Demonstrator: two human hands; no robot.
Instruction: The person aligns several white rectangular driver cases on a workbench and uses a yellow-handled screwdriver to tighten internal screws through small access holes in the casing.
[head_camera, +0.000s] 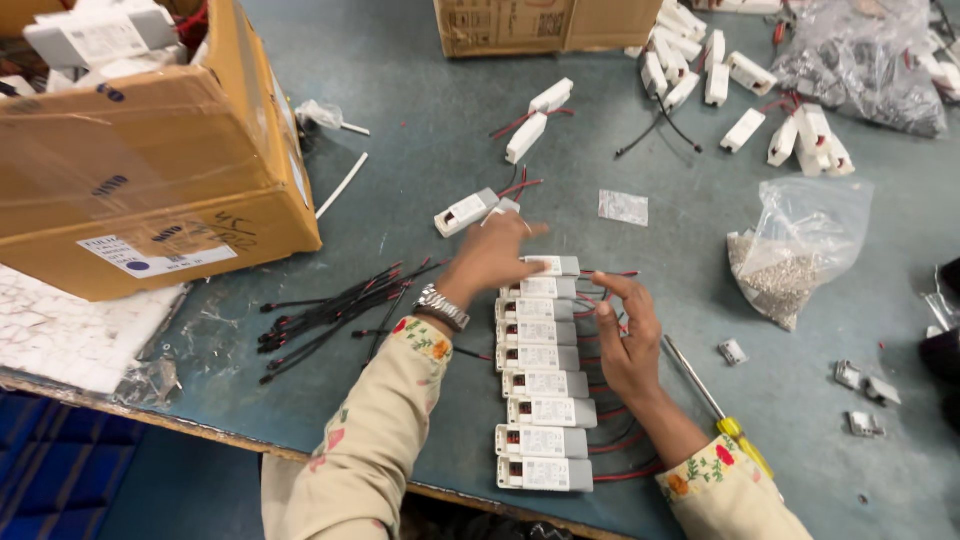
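Resting at the top of a neat column of white-and-grey driver modules (543, 385), the left hand (492, 255) lies palm down with its fingers spread flat and loosely open, the fingertips over the uppermost module (552, 266) and close to a stray module (466, 212) just beyond it; it grips nothing that can be seen. A metal wristwatch (441, 306) sits on that wrist above a cream floral sleeve (385, 420). The right hand (627, 335) stands on edge against the right side of the column, fingers gently curled and touching the module ends where red wires (615, 445) trail out (whether it pinches a wire cannot be told). The column runs from mid-table down to the near edge of the blue-green table (420, 130), the modules lying side by side and touching. Left of the left forearm lies a loose bundle of black and red wires (335, 310). A screwdriver with a yellow handle (725, 415) lies just right of the right wrist. Further right a clear bag of small metal parts (790, 255) slumps on the table, and a large cardboard box (150, 150) stands at the left. More white modules (740, 95) lie scattered at the far right.
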